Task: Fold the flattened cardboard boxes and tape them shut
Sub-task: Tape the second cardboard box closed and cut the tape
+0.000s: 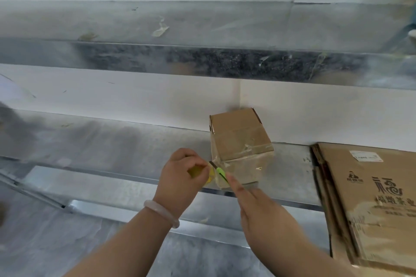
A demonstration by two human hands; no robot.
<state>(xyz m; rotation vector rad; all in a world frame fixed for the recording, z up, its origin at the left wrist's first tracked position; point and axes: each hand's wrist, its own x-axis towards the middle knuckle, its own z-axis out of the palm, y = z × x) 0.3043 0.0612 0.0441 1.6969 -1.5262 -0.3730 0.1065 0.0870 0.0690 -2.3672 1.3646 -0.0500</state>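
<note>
box: small cardboard box (242, 141), folded up, standing on the metal bench (112, 141) close to the white wall (135, 94); clear tape across its top and down the near corner, wrinkled in places.
left hand: left hand (180, 177) just left of the box's near corner, fingers curled round a yellowish tape roll (198, 172), mostly hidden by the fingers; pale bracelet (162, 211) on the wrist.
right hand: right hand (267, 216) below and in front of the box, gripping a green cutter (221, 172), forefinger laid straight along its handle.
cutter: angled up and to the left, dark blade tip between the roll and the box's near corner, right at the taped edge; contact with the tape too blurred to tell.
flat stock: stack of flattened boxes (371, 198) on the bench at the right, printed face and a white label upward, apart from the folded box.
above: metal shelf (225, 20) with a tape scrap (160, 29) stuck to it.
</note>
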